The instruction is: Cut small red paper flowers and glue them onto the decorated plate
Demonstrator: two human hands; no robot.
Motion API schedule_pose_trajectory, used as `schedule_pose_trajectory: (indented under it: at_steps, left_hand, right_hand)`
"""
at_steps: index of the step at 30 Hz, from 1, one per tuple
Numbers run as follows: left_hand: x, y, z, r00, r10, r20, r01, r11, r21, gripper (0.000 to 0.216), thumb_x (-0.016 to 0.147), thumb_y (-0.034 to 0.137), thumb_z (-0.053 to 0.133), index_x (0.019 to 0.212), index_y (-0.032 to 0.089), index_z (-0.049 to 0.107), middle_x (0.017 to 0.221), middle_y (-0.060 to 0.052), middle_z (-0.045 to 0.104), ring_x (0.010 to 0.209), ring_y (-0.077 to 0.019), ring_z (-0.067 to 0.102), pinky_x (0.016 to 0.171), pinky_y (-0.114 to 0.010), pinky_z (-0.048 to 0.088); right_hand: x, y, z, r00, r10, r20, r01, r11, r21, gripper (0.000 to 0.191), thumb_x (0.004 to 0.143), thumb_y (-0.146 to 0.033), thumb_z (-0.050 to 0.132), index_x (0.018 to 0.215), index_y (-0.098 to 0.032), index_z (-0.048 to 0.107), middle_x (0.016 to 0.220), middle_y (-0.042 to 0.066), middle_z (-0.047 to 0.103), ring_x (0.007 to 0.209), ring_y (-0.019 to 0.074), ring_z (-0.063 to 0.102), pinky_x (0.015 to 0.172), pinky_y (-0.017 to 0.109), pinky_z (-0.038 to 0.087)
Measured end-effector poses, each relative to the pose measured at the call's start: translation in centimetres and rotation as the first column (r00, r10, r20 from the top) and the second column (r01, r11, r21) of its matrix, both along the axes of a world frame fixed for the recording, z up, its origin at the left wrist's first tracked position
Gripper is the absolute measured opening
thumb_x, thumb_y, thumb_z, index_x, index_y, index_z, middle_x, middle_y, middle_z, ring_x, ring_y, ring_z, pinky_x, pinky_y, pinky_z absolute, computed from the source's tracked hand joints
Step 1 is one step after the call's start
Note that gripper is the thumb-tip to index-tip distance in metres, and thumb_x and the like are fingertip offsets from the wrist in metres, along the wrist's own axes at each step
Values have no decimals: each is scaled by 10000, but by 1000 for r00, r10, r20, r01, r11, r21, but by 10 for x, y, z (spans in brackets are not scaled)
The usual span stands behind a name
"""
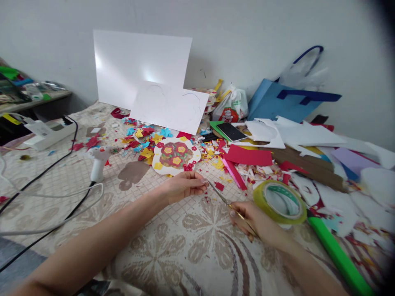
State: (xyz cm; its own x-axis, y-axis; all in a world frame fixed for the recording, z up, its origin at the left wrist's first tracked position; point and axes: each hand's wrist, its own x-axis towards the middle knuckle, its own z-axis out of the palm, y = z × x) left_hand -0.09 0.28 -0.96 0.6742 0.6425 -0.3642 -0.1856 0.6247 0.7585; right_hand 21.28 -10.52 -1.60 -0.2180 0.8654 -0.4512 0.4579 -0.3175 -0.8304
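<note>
"Where are the scissors (227, 201)?"
"Below and right of frame centre, my right hand (254, 220) gripping their handles."
"And your left hand (185, 187)?"
"Fingertips pinched together by the blade tips; on what, I can't tell."

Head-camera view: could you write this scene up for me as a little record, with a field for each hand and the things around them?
Left hand: hand with fingertips pinched by the scissor tips; any piece between them is too small to tell
Right hand: hand holding gold-handled scissors
Just beyond left hand: white scalloped card bearing red and yellow flowers
Beside right hand: yellow tape roll
Left side: white glue gun
Behind: paper scraps, black-screened phone, blue bag
Surface: patterned tablecloth
</note>
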Motion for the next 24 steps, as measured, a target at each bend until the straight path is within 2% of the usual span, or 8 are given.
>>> schedule_pose_trajectory:
  at_steps: [4, 7, 9, 15, 19, 24]
  left_hand:
    - [1, 1, 1, 1000, 29, 7, -29, 1000, 5, 144, 701, 140, 724, 709, 108, 584, 767, -55, 678, 665, -96, 639, 658, -202, 502]
    - [1, 2, 1, 994, 110, 4, -110, 994, -1, 133, 712, 126, 710, 711, 112, 578, 752, -47, 674, 652, -91, 635, 656, -199, 500]
    - [1, 2, 0, 993, 116, 13, -116, 993, -2, 141, 707, 128, 715, 713, 115, 575, 714, -33, 660, 619, -81, 620, 622, -186, 489]
    - [3, -6, -2, 1000, 8, 0, -8, 999, -44, 210, 649, 171, 769, 700, 123, 571, 630, 2, 617, 528, -53, 565, 538, -162, 443]
    - [5, -10, -3, 999, -14, -31, 12, 999, -49, 201, 643, 166, 769, 715, 132, 584, 607, 12, 607, 517, -54, 557, 530, -163, 441]
    - [8, -17, -5, 997, -77, -11, 77, 995, -61, 171, 663, 151, 754, 759, 125, 615, 635, 9, 620, 532, -54, 570, 534, -162, 448]
  right_hand:
    - [1, 0, 0, 1000, -5, 17, 5, 1000, 12, 341, 786, -485, 548, 653, -180, 477, 407, -86, 380, 310, 52, 332, 319, 163, 301]
    - [0, 0, 1, 999, -41, -30, 40, 998, -41, 379, 771, -540, 517, 656, -180, 482, 399, -88, 374, 298, 49, 310, 311, 169, 301]
    - [-2, 0, 2, 994, -71, -85, 66, 996, -68, 422, 764, -590, 472, 660, -181, 486, 391, -87, 373, 294, 49, 296, 309, 172, 293]
    - [-7, -1, 9, 978, -118, -173, 111, 992, -52, 517, 706, -700, 482, 662, -184, 478, 369, -95, 363, 292, 42, 276, 317, 170, 274]
    - [-10, -1, 10, 973, -115, -201, 109, 993, -39, 581, 676, -759, 470, 662, -178, 486, 365, -98, 360, 294, 37, 272, 322, 168, 292]
    - [-15, -1, 5, 959, -149, -241, 156, 988, 13, 555, 711, -729, 479, 679, -175, 491, 388, -93, 377, 310, 38, 305, 335, 164, 302]
